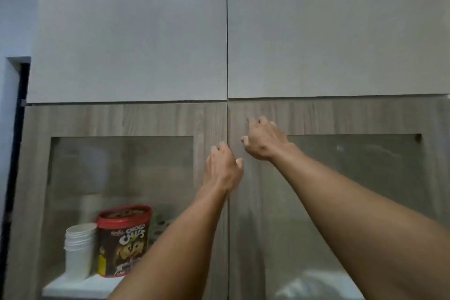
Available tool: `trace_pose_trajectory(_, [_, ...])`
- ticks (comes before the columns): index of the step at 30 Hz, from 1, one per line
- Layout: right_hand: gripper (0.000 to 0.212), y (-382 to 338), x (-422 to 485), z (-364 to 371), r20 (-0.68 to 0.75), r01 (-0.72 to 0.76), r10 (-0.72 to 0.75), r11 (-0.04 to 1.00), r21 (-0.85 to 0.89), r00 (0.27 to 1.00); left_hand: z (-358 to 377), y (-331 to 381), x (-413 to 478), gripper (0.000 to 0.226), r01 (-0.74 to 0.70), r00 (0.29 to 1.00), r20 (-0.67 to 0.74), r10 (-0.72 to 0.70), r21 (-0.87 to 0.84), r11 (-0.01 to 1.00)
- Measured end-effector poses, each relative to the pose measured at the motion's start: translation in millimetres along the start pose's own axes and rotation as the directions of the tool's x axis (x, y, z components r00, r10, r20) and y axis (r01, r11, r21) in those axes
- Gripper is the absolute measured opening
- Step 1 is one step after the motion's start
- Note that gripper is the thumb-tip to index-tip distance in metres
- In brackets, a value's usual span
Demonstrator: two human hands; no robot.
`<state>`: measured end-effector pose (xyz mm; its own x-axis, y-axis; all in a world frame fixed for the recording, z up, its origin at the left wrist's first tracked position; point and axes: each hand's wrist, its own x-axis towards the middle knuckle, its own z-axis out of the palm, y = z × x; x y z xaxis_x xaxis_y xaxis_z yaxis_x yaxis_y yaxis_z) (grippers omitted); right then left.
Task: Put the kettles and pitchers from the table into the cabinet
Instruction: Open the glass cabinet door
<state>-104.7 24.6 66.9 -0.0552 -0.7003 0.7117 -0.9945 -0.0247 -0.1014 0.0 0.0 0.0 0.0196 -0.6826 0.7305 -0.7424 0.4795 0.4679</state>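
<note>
A wood-grain cabinet with two glass-paned doors fills the view; both doors are closed. My left hand (224, 168) rests its fingertips on the inner edge of the left door (209, 124), by the centre seam. My right hand (261, 140) presses its fingers against the upper inner corner of the right door (341, 117). Neither hand holds anything. No kettles or pitchers are in view.
Behind the left glass, on a white shelf (73, 286), stand a stack of white paper cups (79, 248) and a red-lidded Choco Chips tub (124, 241). Something white shows blurred behind the right glass (319, 285). Two plain grey upper doors (131, 31) are closed above.
</note>
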Motion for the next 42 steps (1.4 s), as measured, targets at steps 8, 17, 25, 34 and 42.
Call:
trace_pose_trajectory(8, [0.077,-7,62,11,0.022,-0.07,0.069,0.997,0.042,0.997,21,-10,52,0.034,-0.015,0.998,-0.064,0.012,-0.051,0.999])
trace_pose_trajectory(17, [0.056,-16,53,-3,-0.042,-0.1,0.109,0.979,0.179,0.993,16,-5,46,0.059,0.1,0.994,-0.032,-0.109,-0.218,0.971])
trace_pose_trajectory(25, [0.088,-27,-35,-36,-0.027,-0.143,0.155,0.952,0.269,0.987,-11,9,-24,0.044,0.255,0.962,0.19,-0.195,-0.384,0.887])
trace_pose_trajectory(34, [0.119,-2,-177,-54,0.228,-0.411,0.343,0.785,0.463,0.911,-31,28,-185,0.028,0.419,0.887,0.392,-0.244,-0.463,0.781])
trace_pose_trajectory(42, [0.113,6,-275,-141,0.173,-0.459,0.427,0.798,0.39,0.888,-69,98,-279,0.029,0.365,0.9,0.42,-0.12,-0.572,0.735])
